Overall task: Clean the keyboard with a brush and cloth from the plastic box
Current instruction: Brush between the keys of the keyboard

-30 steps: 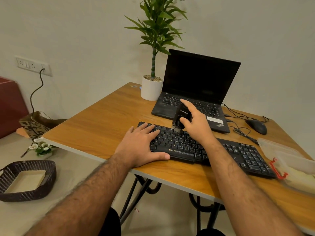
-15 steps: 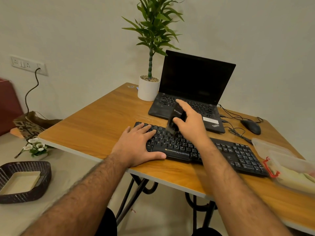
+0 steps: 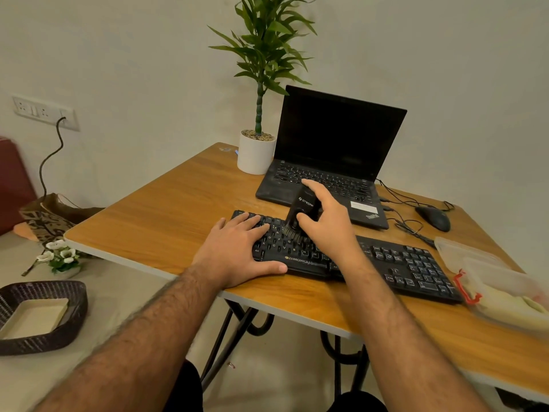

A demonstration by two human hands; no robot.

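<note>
Hands [image 3: 237,248], two; brush [image 3: 298,215], one.

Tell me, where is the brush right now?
In the head view the brush is in the right hand, bristles on the left half of the keyboard, just before the laptop.

The counter [image 3: 166,215] under my arms was smooth wood-grain with a soft sheen. The keyboard [image 3: 416,263] was matt black plastic, like the brush [image 3: 301,208] body. The box [image 3: 487,275] at right looked cloudy clear plastic, and the floor basket [image 3: 59,331] rough dark weave.
</note>
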